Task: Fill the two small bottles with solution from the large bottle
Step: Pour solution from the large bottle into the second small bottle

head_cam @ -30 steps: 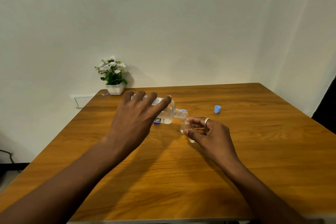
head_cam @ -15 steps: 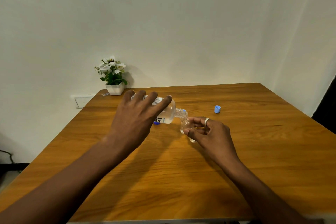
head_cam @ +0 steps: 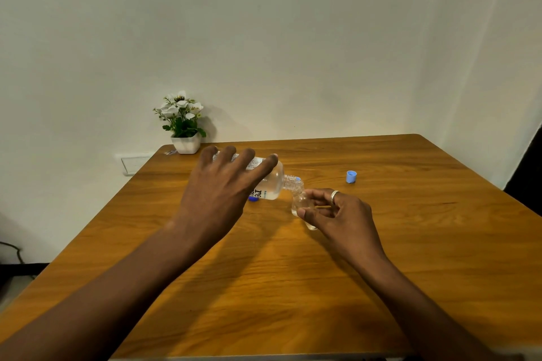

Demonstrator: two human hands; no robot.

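My left hand (head_cam: 225, 193) grips the large clear bottle (head_cam: 271, 184), tipped on its side with its threaded neck pointing right and down. The neck meets the mouth of a small clear bottle (head_cam: 300, 204), which my right hand (head_cam: 340, 214) holds between thumb and fingers just above the wooden table (head_cam: 293, 287). A ring sits on one finger of that hand. A dark blue object (head_cam: 253, 199) peeks out under the large bottle; I cannot tell what it is. Another small blue bit (head_cam: 298, 178) shows behind the neck. A second small bottle is hidden or out of view.
A light blue cap (head_cam: 351, 176) lies on the table to the right of my hands. A white pot with white flowers (head_cam: 183, 126) stands at the table's back left corner against the wall. A wall socket (head_cam: 135, 163) sits left of the table.
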